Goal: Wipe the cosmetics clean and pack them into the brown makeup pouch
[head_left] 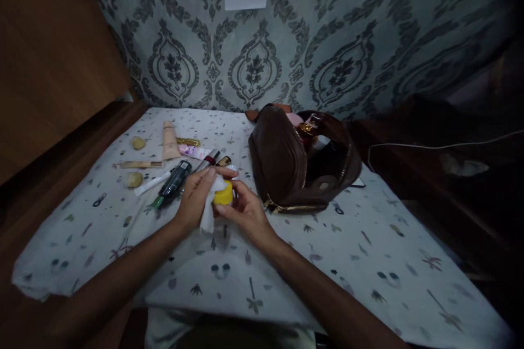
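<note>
Wiping, apparently: half-curled left hand (193, 199) presses cloth (208, 217) to yellow container (223, 195); curled right hand (251, 215) grips it, needing steadiness; bag (276, 155) at two o'clock.

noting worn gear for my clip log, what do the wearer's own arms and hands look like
The left hand and right hand are ungloved, five-fingered human hands. The left forearm and right forearm are slender and bare, with no sleeve, watch or cable visible. Nail details are too dim to tell.
</note>
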{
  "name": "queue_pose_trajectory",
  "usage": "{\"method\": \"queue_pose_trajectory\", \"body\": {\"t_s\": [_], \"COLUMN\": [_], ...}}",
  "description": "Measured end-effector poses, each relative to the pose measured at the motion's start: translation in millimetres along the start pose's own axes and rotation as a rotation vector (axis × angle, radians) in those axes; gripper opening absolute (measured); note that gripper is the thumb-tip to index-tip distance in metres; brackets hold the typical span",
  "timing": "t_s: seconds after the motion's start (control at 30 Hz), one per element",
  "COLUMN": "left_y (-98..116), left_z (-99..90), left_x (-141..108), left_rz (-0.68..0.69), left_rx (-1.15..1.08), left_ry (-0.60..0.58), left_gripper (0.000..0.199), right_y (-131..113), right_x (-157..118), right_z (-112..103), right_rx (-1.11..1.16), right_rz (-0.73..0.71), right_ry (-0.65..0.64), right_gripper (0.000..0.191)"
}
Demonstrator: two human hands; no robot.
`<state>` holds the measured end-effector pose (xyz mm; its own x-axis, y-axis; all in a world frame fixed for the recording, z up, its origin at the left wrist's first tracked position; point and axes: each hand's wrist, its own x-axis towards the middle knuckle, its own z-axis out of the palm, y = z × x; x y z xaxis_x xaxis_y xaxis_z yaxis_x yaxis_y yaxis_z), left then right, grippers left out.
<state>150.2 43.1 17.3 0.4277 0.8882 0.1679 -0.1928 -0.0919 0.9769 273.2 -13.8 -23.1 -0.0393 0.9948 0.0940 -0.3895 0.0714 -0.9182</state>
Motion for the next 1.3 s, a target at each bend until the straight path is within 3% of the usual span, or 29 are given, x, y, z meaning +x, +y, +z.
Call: {"method": "queue_pose_trajectory", "body": {"t_s": [0.27,0.63,0.97,1.3], "left_y": [-3,-11,-2,-12], "left_z": [11.7,7.7,11.5,11.5], "left_x": [-6,-10,-8,-8], "left_rz": [0.002,0.051,-0.101,-0.397], "left_rx": [-0.206,-0.059,-0.232,-0.555], "left_ry": [0.179,0.106,0.150,0.198], "left_gripper": [0.045,0.036,0.040,0.036], "right_y": [2,6,-2,2], "right_x": [0,-3,-4,-8], "right_z": [2,4,2,1], "right_rx": [0.120,-0.033,-0.153,-0.369], "right_rz": [0.102,0.015,-0.061,-0.258], "right_ry": [0.066,0.067,0.086,0.130], "right_gripper": [0.056,0.050,0.060,0.050]}}
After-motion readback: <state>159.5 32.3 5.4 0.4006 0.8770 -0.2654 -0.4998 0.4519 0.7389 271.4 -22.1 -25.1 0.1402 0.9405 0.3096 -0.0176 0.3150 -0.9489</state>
